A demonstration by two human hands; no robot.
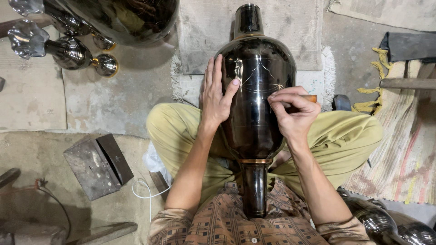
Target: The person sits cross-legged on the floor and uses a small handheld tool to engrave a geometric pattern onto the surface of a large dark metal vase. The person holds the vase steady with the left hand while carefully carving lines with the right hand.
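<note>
A large dark, glossy metal vase (254,90) lies lengthwise across the lap of a seated person in yellow-green trousers (345,136) & a brown checked shirt (227,224), its narrow neck pointing away from the body toward a pale fringed mat (290,36) and its brass-ringed foot pressed against the shirt. Fine pale lines are scratched into the vase's upper belly. The left hand (215,97) rests flat & released on the vase's left flank, fingers spread, thumb tip on the dark surface just beside the scratched lines. The right hand (294,112) is clenched round a wooden-handled engraving tool (310,98), of which only the brown butt end shows past the knuckles; fingertips sit bunched at the vase's right shoulder, where the lines meet. The tool's tip is hidden, so contact w/ the metal can't be told. Left of the vase, well apart on the concrete floor, lies a grey metal block (97,165) w/ a white cord (147,190) looping near it. Beyond the vase's upper left, more polished metalware: a big dark vessel (122,18) & ruffle-rimmed silver vases (63,50) w/ brass bands. Right of the vase, a striped woven rug (404,149) w/ yellow fringe; below-right, near the person's right elbow, other shiny vessels (386,222) at frame edge.
</note>
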